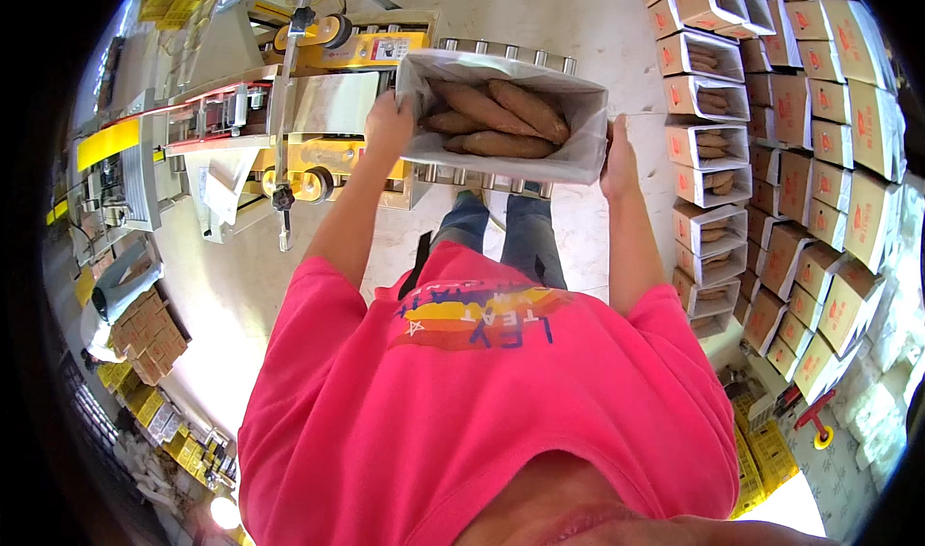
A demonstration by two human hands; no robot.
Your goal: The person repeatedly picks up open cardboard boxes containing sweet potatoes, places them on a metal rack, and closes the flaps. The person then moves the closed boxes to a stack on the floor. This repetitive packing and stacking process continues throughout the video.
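Between my two hands is an open box with a pale liner inside. Several long brown sweet potatoes lie in it, side by side. My left hand grips the box's left end, and its fingers are partly hidden by the wall. At the opposite end, my right hand holds the right wall, thumb up along the side. Under the box are the metal rollers of a short conveyor; whether the box touches them cannot be told.
To the left stands a carton-sealing machine with yellow side guides and black wheels. Stacked cardboard cartons rise at the right, and several open boxes of sweet potatoes form a column before them. At far left, a person bends near stacked cartons.
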